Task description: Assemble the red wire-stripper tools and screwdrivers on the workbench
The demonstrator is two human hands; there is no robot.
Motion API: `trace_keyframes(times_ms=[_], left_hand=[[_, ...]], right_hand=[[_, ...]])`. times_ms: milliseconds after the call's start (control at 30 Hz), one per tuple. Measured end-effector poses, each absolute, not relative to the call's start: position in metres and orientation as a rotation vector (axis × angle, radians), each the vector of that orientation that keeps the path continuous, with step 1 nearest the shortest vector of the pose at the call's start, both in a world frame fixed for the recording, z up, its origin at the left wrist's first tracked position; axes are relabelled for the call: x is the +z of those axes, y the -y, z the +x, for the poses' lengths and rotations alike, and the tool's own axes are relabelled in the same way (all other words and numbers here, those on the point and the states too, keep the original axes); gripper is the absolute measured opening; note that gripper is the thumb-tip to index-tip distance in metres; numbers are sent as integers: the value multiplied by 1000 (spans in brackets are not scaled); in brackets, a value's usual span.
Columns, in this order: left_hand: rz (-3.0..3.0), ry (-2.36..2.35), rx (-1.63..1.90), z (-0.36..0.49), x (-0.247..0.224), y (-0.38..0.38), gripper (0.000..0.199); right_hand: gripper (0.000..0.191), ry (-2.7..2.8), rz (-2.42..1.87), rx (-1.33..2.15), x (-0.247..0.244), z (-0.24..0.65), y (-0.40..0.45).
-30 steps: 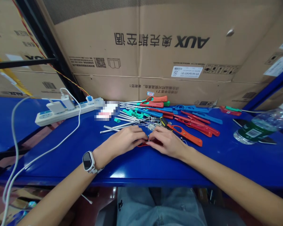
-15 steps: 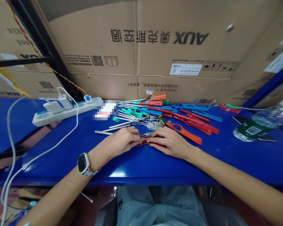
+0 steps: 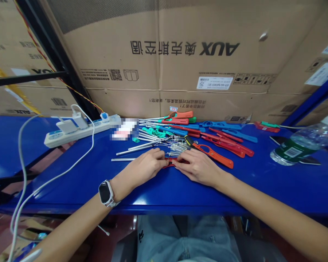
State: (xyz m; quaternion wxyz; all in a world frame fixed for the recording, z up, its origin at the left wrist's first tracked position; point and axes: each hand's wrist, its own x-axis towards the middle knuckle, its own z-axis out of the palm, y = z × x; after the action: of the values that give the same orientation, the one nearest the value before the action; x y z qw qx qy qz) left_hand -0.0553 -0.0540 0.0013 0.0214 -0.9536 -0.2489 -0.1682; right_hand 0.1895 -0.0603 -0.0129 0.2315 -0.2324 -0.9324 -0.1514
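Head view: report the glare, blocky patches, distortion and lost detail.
Head view, pale glare on the blue table near its front edge; head view, coarse pixels beside the power strip; head view, the bottle looks stretched toward the right edge; head view, the red piece between left hand and right hand is too small to read in detail.

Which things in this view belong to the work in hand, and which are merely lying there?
Likely in the work:
red part, held by left hand and right hand
metal tubes
red casings
blue casings
yellow-and-black handle

Likely just there:
plastic bottle
power strip
cardboard box
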Motion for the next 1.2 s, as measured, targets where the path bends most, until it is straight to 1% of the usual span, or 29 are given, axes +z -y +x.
trace_keyframes(times_ms=[333,433,633,800,1000,1133,1200], left_hand=[[-3036,819,-533,-58,5,67,28],[-2992,843,-498,-57,5,72,25],[-2961,824,-556,-57,1,71,31],[-2963,836,-591,-57,-1,70,28],[-2954,852,-606,-57,-2,70,28],[-2945,842,-619,-57,-2,70,31],[-2947,830,-626,-57,-3,70,32]], right_hand=[[25,2559,-661,-310,-10,190,64],[23,2557,-701,-215,-10,190,67],[24,2452,-1024,12,7,181,45],[8,2740,-1159,139,29,171,14],[6,2743,-1167,232,34,170,6],[8,2598,-1135,138,32,178,24],[1,2570,-1083,-5,27,182,37]])
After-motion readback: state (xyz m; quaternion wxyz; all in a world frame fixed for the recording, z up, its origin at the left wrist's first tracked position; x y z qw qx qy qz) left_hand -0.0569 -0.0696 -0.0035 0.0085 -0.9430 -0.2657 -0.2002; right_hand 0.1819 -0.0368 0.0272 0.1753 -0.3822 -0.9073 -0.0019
